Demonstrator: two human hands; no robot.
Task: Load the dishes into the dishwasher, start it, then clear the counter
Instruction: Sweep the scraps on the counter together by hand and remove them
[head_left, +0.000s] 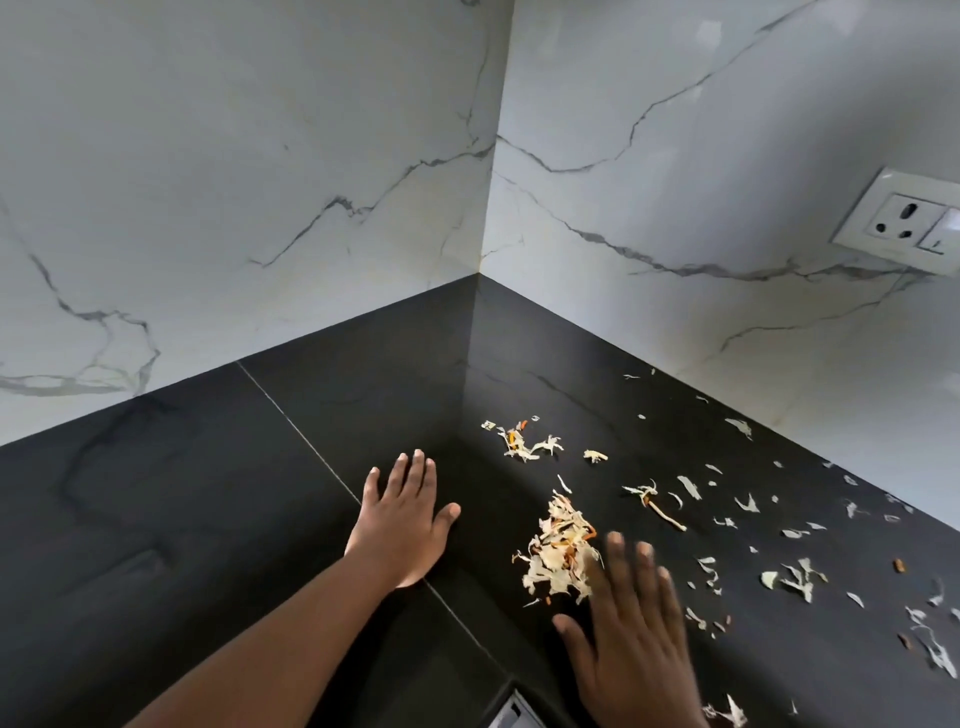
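A black stone counter (218, 493) fills a corner between two marble walls. Pale vegetable peelings with a few orange bits lie scattered over its right half. The biggest heap of peelings (558, 558) sits in the middle. My left hand (402, 519) lies flat on the counter, fingers straight, to the left of the heap and apart from it. My right hand (631, 639) is blurred, fingers straight and spread, palm down just right of and below the heap, its fingertips at the heap's edge. Neither hand holds anything.
A smaller clump of peelings (524, 441) lies further back, and loose scraps (795, 574) run along the right wall. A white wall socket (906, 223) is set in the right marble wall. A light object (511, 714) shows at the counter's front edge.
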